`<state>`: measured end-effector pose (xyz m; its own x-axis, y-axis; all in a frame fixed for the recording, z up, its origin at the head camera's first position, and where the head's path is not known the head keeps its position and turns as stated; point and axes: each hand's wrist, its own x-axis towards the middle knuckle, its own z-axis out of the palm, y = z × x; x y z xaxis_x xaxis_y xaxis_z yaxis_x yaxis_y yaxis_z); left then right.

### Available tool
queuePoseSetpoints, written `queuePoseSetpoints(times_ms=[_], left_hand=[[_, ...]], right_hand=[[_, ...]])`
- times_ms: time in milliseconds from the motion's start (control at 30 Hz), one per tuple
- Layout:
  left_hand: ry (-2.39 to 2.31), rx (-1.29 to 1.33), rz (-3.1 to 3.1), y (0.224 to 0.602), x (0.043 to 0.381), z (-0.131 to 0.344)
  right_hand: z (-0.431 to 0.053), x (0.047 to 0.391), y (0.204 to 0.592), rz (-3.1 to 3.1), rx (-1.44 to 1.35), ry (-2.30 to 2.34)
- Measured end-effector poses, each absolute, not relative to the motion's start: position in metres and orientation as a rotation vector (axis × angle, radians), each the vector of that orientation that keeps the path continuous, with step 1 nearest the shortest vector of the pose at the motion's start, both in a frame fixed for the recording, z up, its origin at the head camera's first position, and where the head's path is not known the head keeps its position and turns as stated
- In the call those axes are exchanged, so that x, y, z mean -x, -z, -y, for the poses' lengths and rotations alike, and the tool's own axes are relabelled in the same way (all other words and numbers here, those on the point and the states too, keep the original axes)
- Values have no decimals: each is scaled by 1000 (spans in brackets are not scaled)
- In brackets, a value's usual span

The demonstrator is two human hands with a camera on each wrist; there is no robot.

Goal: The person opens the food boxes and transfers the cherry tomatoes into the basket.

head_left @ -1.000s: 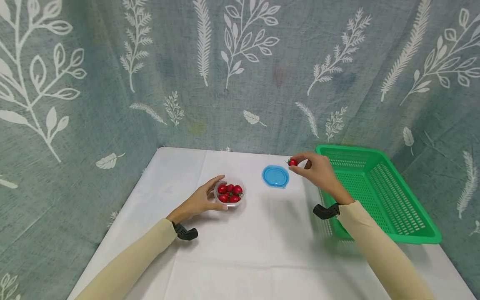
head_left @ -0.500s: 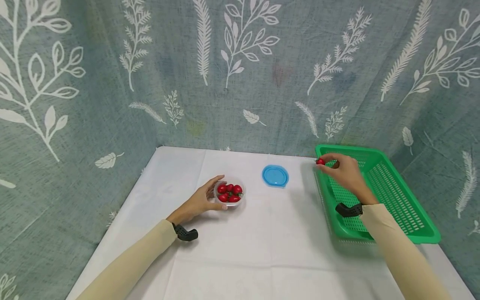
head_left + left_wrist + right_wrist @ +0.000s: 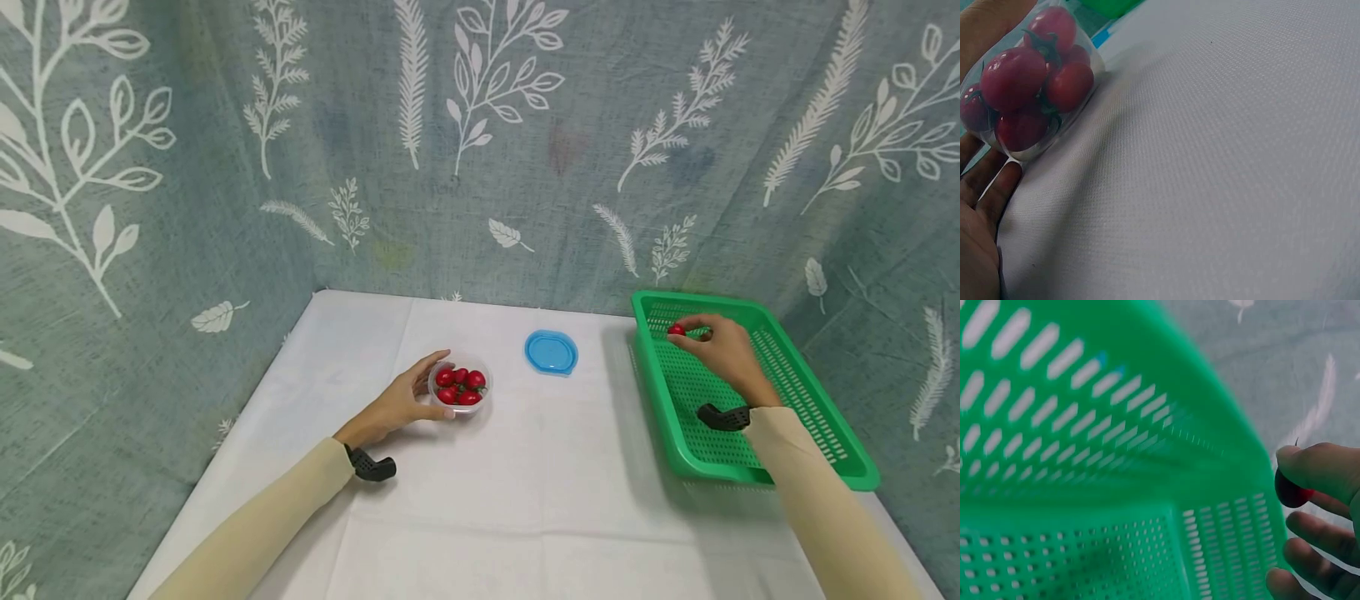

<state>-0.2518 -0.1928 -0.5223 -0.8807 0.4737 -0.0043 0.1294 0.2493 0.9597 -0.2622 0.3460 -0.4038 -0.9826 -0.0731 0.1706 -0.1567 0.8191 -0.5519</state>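
My left hand [image 3: 393, 408] grips a small clear plastic tub [image 3: 460, 410] from its left side, thumb at the near side and fingers round the back. Inside it lie several red cherry tomatoes [image 3: 1013, 78] with green stems. My right hand [image 3: 720, 350] pinches a single cherry tomato [image 3: 1291, 487] between thumb and index finger, over the back left part of a green plastic basket [image 3: 663, 400]. In the right wrist view the other fingers are bent loosely below the tomato, beside the basket's slotted wall.
A blue lid [image 3: 551, 352] lies on the white tablecloth [image 3: 510, 492] between the tub and the basket. The basket stands at the table's right side, its walls perforated. A grey-green curtain [image 3: 480, 208] with white leaf prints hangs behind and at both sides.
My right hand has moved right with the cherry tomato, from beside the blue lid to over the green basket. My left hand stays on the tub.
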Motion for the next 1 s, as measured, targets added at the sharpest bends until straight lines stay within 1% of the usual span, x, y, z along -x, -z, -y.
queuePoseSetpoints(times_ms=[500,1000], left_hand=[[-1658,-561,-2241,521,250,193],[-1673,-555,-2230,521,251,193]], right_hand=[[-368,276,417,2957,-212,-816],[-384,278,431,3091,-165,-732]])
